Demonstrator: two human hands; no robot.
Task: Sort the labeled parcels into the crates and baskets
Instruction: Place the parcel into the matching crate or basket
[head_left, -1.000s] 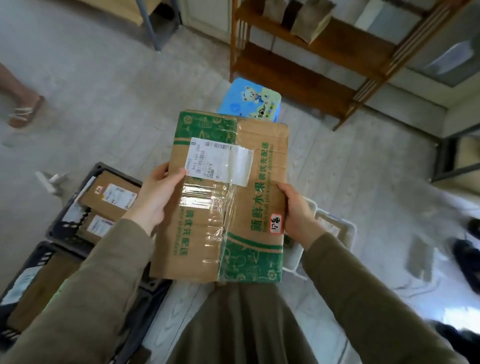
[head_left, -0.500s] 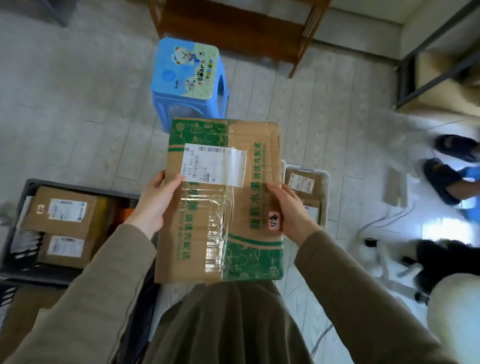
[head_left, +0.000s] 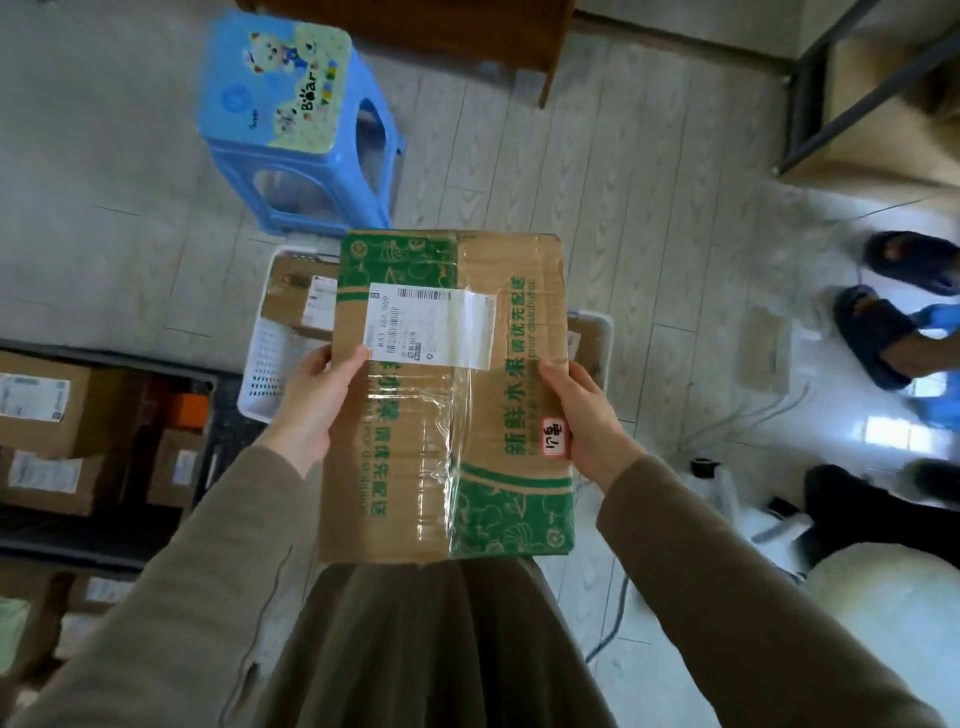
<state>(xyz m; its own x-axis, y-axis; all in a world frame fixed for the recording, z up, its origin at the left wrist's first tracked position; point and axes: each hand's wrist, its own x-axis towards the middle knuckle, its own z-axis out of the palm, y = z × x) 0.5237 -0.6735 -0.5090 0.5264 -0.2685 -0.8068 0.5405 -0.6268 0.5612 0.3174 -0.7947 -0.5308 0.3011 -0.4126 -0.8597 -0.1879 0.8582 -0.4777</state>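
Parcel (head_left: 452, 395) held mid-air above white basket (head_left: 258, 382); left hand (head_left: 317, 400) and right hand (head_left: 584, 415) grip its side edges, fingers curled. Read the sticker (head_left: 555, 440), pick the matching bin, lower flat; black crate (head_left: 156, 366) sits left.

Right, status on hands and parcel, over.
Left hand and right hand grip cardboard parcel by its sides. Parcel held up, shipping label visible. White basket partly hidden behind it.

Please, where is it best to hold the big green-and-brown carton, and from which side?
Probably its two long side edges, near the middle, one hand from each side. The carton is broad and flat, too wide for one hand; the left hand and right hand grip it so, thumbs on top.
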